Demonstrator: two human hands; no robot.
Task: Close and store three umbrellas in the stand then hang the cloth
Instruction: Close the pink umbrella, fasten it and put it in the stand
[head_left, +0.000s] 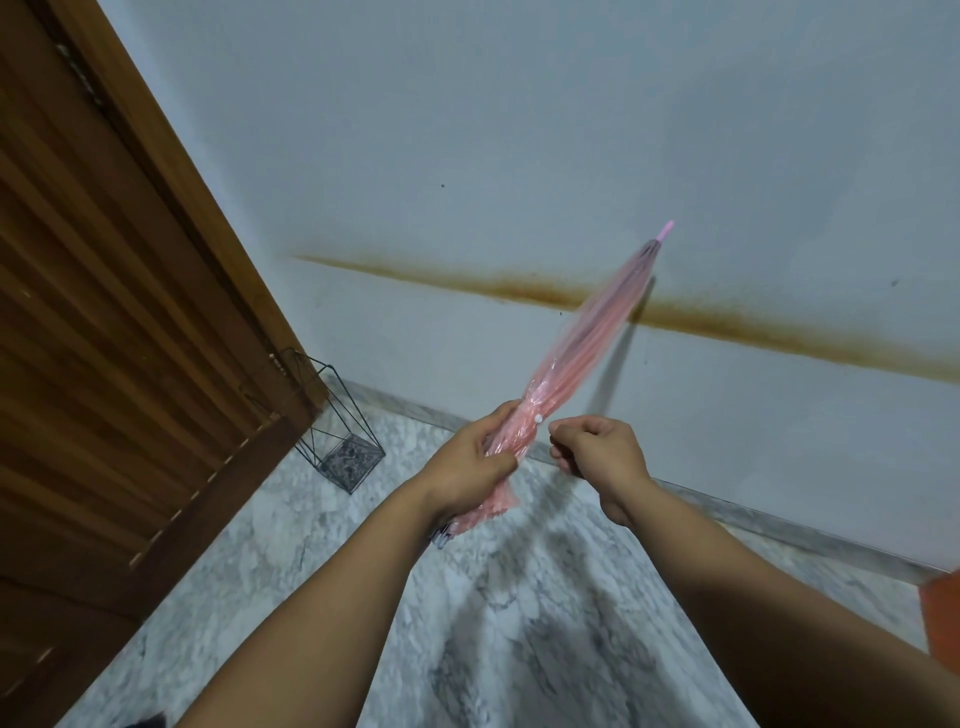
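Observation:
A folded, translucent pink umbrella (587, 338) points up and to the right, its pink tip near the wall. My left hand (467, 462) is wrapped around its lower canopy, just below a small white snap button. My right hand (597, 447) is beside it on the right, fingers pinched together; whether it holds the thin closing strap I cannot tell. The black wire umbrella stand (332, 431) sits on the floor in the corner by the door, with no umbrella in it. The umbrella's handle is hidden under my left forearm.
A brown wooden louvred door (104, 338) fills the left side. A white wall (519, 156) with a rusty horizontal stain lies ahead. The floor (493, 623) is grey-white marble. An orange object (943, 618) shows at the right edge.

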